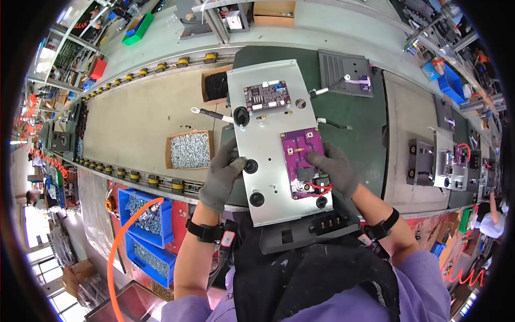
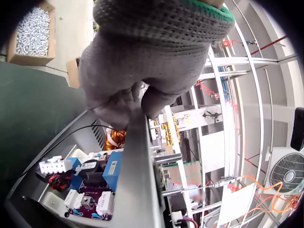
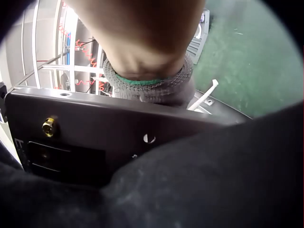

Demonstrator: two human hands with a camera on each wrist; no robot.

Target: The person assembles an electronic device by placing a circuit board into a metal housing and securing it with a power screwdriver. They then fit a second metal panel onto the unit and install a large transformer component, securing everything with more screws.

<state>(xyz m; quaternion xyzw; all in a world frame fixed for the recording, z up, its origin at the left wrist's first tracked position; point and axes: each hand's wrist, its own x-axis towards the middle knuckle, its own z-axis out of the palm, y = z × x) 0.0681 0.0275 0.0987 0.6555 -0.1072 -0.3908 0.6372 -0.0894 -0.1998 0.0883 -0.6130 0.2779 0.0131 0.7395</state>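
Between our two hands, we support the panel (image 1: 266, 172) above the case (image 1: 311, 236) at our body. Our left hand (image 1: 220, 177) pinches the panel's left edge. Our right hand (image 1: 338, 170) lays its thumb, apparently, on the purple board (image 1: 292, 163); its other fingers are hidden, so we cannot tell whether they clamp the right edge.

Caution: if the left pinch slips, the panel may drop onto the inner board (image 2: 90, 202) beneath it. Excess thumb pressure could damage components. The red wires (image 1: 316, 187), below the right thumb, may be trapped if the panel shifts against the case.

Beyond the left hand, the left lead (image 1: 217, 115) projects and could snag; beyond the right hand, so could the upper lead (image 1: 330, 87), near the grey tray (image 1: 332, 70), and the lower lead (image 1: 333, 124). Just left of the left hand stands the screw box (image 1: 210, 153); the blue bins (image 1: 167, 228) lie nearer us, apart from the grip.
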